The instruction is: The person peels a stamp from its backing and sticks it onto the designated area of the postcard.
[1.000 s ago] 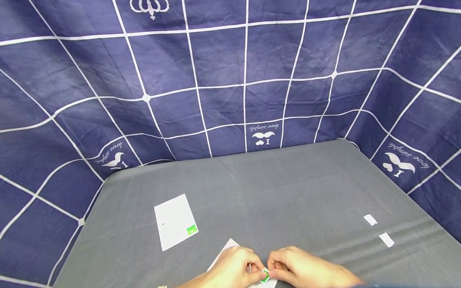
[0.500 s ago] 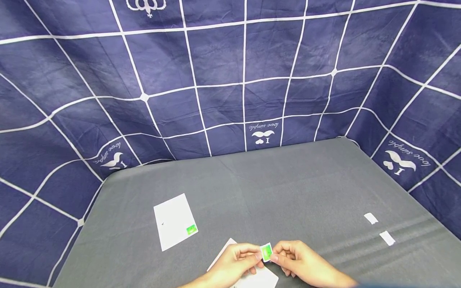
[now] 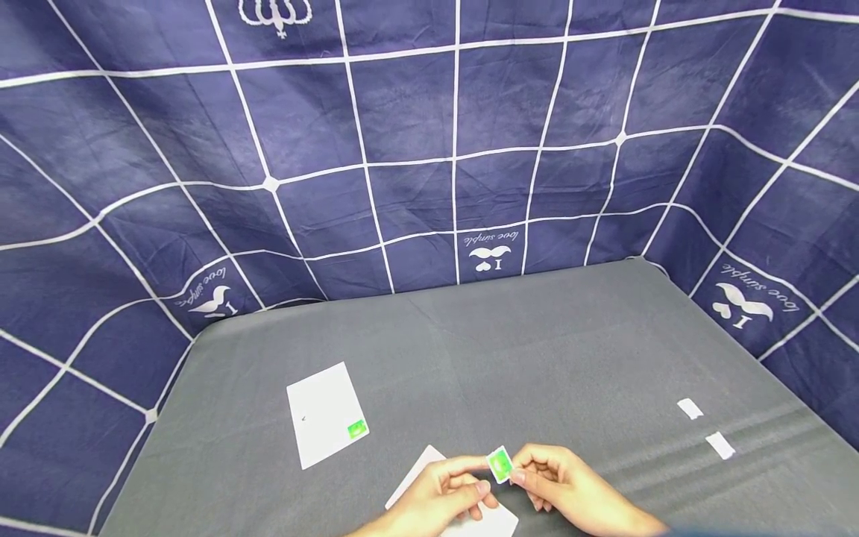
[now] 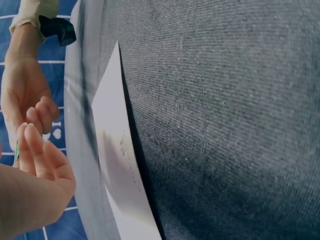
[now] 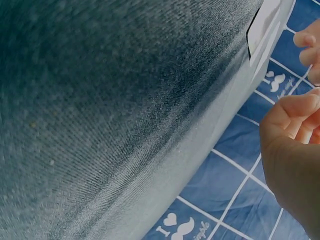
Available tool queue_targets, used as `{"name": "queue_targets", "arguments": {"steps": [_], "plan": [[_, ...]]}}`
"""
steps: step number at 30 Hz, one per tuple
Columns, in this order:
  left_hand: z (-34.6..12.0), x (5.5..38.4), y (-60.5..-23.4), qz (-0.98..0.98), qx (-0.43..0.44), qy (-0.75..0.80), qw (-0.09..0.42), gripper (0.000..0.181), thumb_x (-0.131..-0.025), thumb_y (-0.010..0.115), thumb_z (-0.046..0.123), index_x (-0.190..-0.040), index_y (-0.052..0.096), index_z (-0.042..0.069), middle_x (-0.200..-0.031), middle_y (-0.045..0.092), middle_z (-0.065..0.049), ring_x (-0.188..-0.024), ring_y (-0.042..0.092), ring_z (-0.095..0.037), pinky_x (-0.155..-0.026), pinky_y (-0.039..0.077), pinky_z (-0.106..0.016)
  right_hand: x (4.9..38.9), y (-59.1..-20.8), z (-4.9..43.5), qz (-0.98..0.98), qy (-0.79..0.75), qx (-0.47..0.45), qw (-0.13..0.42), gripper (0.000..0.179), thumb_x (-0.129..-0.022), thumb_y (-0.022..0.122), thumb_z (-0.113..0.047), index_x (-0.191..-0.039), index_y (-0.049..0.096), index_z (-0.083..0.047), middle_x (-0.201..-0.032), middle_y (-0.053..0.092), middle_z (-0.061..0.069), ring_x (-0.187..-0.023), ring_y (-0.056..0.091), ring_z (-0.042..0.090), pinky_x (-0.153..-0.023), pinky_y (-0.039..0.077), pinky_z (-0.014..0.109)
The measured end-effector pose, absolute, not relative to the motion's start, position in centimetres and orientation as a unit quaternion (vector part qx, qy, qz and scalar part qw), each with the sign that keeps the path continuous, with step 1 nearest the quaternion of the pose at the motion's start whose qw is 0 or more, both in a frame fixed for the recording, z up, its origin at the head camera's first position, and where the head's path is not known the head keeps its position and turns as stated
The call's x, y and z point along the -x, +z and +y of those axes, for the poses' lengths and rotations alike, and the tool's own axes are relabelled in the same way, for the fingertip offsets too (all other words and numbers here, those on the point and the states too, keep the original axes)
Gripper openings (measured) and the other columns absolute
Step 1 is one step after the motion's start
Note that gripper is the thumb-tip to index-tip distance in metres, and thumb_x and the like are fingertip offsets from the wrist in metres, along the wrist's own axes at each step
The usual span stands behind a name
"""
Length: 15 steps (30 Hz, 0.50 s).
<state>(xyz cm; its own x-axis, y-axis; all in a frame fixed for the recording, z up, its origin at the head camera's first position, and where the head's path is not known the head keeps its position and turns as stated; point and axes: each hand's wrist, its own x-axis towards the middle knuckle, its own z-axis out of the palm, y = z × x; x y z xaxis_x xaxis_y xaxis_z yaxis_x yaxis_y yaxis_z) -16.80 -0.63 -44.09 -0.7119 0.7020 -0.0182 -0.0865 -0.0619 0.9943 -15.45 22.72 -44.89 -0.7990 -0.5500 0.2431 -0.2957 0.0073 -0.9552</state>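
Note:
A small green stamp [image 3: 499,465] with a white border is pinched by the thumb and fingers of my right hand [image 3: 567,481]. At the stamp's left edge is the outstretched index finger of my left hand [image 3: 446,492]; its thumb stands apart from the stamp. Both hands are above a white card [image 3: 485,520], partly covered by the left hand in the head view. Small print and a dashed line show on this card [image 4: 117,150] in the left wrist view. In the right wrist view, the stamp is hidden.
A second white card [image 3: 324,410], with a green stamp [image 3: 357,429] at its lower right corner, lies further left on the grey cloth surface [image 3: 537,358]. Two small white pieces [image 3: 690,409] lie at the right. Blue curtains [image 3: 416,112] with white lines border the back and sides.
Both hands have risen and moved away from me with the stamp, and the card below shows more. My left thumb has come off the stamp, while the right hand still pinches it.

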Motion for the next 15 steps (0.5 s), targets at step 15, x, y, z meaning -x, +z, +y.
{"name": "queue_targets", "arguments": {"steps": [15], "plan": [[-1.2, 14.7, -47.2, 0.945, -0.252, 0.204, -0.046, 0.089, -0.079, 0.060, 0.065, -0.144, 0.036, 0.010, -0.132, 0.049, -0.008, -0.121, 0.045, -0.032, -0.088, 0.034, -0.065, 15.5, -44.9, 23.1, 0.694, -0.646, 0.305, 0.088, 0.011, -0.097, 0.043, 0.008, -0.093, 0.053, 0.004, -0.064, 0.043, 0.015, -0.052, 0.045, 0.018, -0.047, 0.046, 0.026]]}}
